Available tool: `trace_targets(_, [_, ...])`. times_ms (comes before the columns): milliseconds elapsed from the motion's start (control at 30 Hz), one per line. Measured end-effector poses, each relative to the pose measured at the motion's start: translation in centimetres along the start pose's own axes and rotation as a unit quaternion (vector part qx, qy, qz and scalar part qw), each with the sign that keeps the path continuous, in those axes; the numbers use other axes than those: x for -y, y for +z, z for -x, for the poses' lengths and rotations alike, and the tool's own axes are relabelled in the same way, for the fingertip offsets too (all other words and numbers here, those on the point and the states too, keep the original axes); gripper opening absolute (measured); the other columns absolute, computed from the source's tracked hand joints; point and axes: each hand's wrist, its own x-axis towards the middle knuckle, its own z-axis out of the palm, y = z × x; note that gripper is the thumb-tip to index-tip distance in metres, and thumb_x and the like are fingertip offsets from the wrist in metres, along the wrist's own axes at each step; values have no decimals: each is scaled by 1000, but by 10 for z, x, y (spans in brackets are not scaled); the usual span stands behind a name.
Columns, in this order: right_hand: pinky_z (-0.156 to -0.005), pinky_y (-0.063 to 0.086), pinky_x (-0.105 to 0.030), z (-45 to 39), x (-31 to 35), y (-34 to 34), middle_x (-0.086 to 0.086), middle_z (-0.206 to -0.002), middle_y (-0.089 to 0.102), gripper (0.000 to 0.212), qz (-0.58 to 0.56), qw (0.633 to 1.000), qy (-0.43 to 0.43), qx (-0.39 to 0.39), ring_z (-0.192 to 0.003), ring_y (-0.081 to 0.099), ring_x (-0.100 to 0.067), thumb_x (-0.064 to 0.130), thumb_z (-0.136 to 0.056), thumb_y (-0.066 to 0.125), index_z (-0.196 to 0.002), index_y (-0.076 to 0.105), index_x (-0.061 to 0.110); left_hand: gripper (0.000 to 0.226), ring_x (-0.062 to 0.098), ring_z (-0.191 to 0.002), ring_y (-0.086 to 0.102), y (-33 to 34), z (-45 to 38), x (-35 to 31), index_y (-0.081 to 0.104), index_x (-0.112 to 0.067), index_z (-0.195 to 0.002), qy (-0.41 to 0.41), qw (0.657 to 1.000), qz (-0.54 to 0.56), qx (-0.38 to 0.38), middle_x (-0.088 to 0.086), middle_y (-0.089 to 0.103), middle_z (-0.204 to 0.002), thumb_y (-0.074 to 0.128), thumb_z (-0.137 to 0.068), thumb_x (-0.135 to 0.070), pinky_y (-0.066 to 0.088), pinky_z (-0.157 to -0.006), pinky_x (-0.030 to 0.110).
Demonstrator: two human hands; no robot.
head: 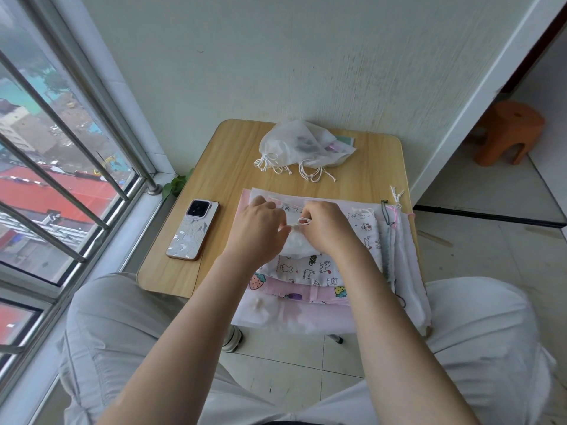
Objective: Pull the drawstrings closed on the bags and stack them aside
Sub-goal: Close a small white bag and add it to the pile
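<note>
We take the small wooden table (214,167) as our landmark. At its far edge lies a heap of white bags (302,145) with cords drawn and trailing toward us, which we judge already finished and set aside. On the near half sits a flat stack of unclosed bags (310,271) (printed, pink and white ones, more than we can count). Above that stack, our left hand (257,228) grips the gathered mouth of a white bag (296,245), while our right hand (325,227) pinches its drawstring loop (304,221). The hands are close together. We reckon most of the work remains.
</note>
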Motion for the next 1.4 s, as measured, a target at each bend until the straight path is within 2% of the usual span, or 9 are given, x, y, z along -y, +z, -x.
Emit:
trace_targets(233, [-54,40,-31,1,1,-1,-8,-77,62,16,-6,1000,12,-19,-73,58,-27,4,-87,51,-75,61,2,24,17,-79,64,-7,-9,-16,63,-12,-81,-92,967,222,88,2,62,-91,58,-94,-32,50,-69,33])
trace_targets(500, [-67,48,-33,5,1,-7,-4,-86,64,21,-91,996,16,12,-80,59,-21,20,-93,58,-73,59,17,21,21,-61,63,2,-1,-14,60,8,-106,-215,708,666,93,19,67,-94,53,-99,-11,54,-64,30])
trace_targets(600, [-78,54,-36,5,-3,-9,-2,-99,68,14,-72,996,10,47,-89,62,-19,18,-95,57,-97,72,18,11,14,-45,51,10,-2,-15,60,-3,-97,-281,666,689,57,9,60,-80,53,-99,-12,41,-46,22])
trace_targets(733, [-85,46,-37,5,-11,-14,3,-86,67,20,-24,997,18,78,-88,60,-20,28,-94,59,-89,70,12,14,11,-40,37,16,-5,-12,69,-3,-94,-312,776,546,40,3,55,-65,63,-94,-16,28,-39,20])
trace_targets(867, [-59,39,-26,6,-7,-24,3,-73,58,31,-165,984,13,59,-64,50,-10,35,-97,55,-89,66,7,16,12,-51,41,10,-9,-11,73,-16,-77,-223,873,421,104,-1,60,-65,64,-90,-22,34,-48,23])
trace_targets(1000, [-66,42,-22,2,1,-27,3,-75,63,22,-289,957,7,19,-68,56,-6,30,-96,57,-87,70,14,32,5,-44,38,6,-16,-11,66,-3,-69,-125,940,284,141,-2,52,-57,66,-90,-27,28,-48,16])
trace_targets(1100, [-86,50,-19,0,-2,-29,1,-111,66,28,-405,910,-59,69,-101,63,-5,19,-95,58,-120,62,31,31,3,-37,39,1,-21,-3,70,-12,-66,-151,949,257,103,-9,55,-55,64,-92,-28,27,-44,16])
trace_targets(1200, [-98,47,-27,-2,-9,-24,6,-121,59,52,-340,933,-48,106,-113,57,-8,19,-87,70,-132,49,35,28,3,-39,38,-9,-28,4,74,-15,-74,-155,955,247,55,-9,62,-57,61,-94,-28,31,-45,18])
trace_targets(1400, [-65,43,-28,-6,-6,-17,6,-91,63,11,-224,969,12,100,-79,55,-13,25,-93,61,-98,68,18,25,5,-54,46,-35,-44,1,75,-15,-92,-151,918,362,62,-4,73,-76,54,-98,-26,37,-52,16])
